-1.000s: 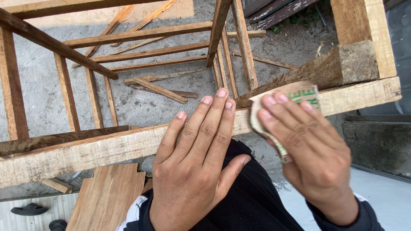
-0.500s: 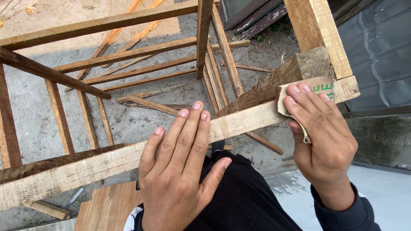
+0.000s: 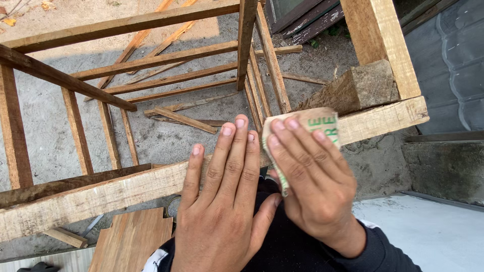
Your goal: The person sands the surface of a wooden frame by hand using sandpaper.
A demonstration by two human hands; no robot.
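My left hand (image 3: 222, 201) lies flat, fingers spread, on the pale top rail (image 3: 96, 199) of a rough wooden frame. Right beside it, my right hand (image 3: 315, 179) presses a folded sheet of sandpaper (image 3: 322, 123), tan with green print, down on the same rail. The two hands nearly touch at the fingers. The rail runs from lower left to upper right and ends at a corner post (image 3: 380, 43). Part of the sandpaper is hidden under my fingers.
Beyond the rail the frame's other bars (image 3: 151, 60) cross over a concrete floor (image 3: 45, 121) with loose wood strips (image 3: 184, 120). A flat board (image 3: 128, 242) lies at lower left. A grey corrugated sheet (image 3: 448, 55) is at right, a pale slab (image 3: 433, 231) below it.
My right hand has slid the sandpaper leftward along the rail, from near the corner toward my left hand. The left hand stays pressed on the rail.
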